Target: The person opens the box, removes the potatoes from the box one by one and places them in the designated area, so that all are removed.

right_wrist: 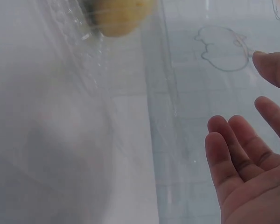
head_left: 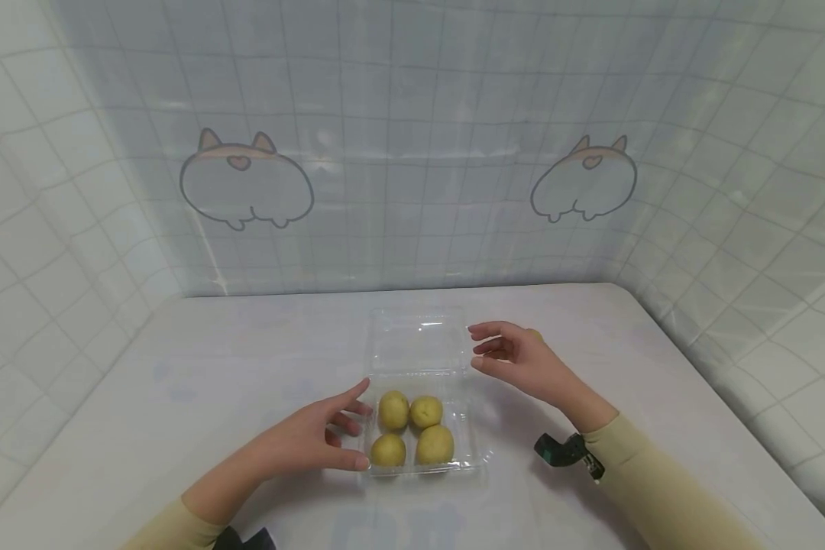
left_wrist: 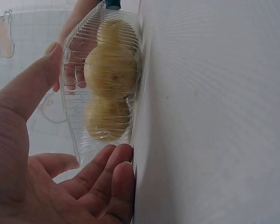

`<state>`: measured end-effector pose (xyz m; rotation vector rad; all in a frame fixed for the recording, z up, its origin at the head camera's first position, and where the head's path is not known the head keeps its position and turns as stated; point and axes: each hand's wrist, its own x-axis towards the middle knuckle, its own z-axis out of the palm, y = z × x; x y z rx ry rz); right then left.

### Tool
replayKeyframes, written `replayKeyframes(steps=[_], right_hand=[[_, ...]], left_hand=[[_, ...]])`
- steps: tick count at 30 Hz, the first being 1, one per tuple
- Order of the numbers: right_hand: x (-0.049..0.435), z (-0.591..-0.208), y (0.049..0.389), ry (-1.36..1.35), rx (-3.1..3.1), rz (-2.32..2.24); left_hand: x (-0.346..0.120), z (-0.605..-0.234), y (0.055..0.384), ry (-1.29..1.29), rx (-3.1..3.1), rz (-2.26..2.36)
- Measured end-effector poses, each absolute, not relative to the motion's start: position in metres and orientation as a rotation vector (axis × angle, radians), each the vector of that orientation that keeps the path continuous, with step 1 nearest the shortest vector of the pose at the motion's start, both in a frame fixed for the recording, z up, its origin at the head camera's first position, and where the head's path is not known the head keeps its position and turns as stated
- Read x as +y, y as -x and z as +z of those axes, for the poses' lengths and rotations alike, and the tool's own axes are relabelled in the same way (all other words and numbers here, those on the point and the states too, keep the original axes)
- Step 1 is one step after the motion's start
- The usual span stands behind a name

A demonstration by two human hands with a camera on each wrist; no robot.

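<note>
A clear plastic clamshell box (head_left: 464, 428) lies on the table with its transparent lid (head_left: 415, 344) folded back, away from me. Several round yellow potatoes (head_left: 435, 444) sit inside it; their pale sides show through the ribbed wall in the left wrist view (left_wrist: 111, 70). My left hand (head_left: 309, 437) is at the box's left side, thumb and fingers spread along the wall and touching it. To the right of the lid, my right hand (head_left: 519, 357) hovers with loosely bent fingers and nothing in them. In the right wrist view its fingers (right_wrist: 219, 154) are apart from the box.
Part of another yellow round thing (head_left: 535, 334) shows behind my right hand, mostly hidden by it. The white table (head_left: 247, 344) ends at a gridded curtain (head_left: 412, 168) with cartoon animal drawings, which also rises on both sides.
</note>
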<state>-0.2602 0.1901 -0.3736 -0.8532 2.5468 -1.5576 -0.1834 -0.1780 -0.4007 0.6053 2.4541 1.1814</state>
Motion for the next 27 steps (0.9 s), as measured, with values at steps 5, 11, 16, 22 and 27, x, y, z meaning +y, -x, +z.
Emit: replayKeyframes(steps=[5, 11, 16, 22, 27], right_hand=[[0.183, -0.377, 0.257, 0.879, 2.469, -1.59], [0.177, -0.382, 0.253, 0.921, 2.427, -1.576], [0.174, -0.385, 0.249, 0.956, 2.411, -1.559], [0.169, -0.381, 0.243, 1.05, 2.408, -1.538], [0.162, -0.38, 0.238, 1.087, 2.369, -1.496]], left_hand=[[-0.178, -0.4, 0.183, -0.595, 2.456, 1.174], [-0.177, -0.399, 0.184, -0.575, 2.452, 1.172], [-0.175, -0.4, 0.184, -0.564, 2.445, 1.173], [-0.176, -0.4, 0.185, -0.587, 2.438, 1.184], [-0.176, -0.4, 0.186, -0.603, 2.444, 1.185]])
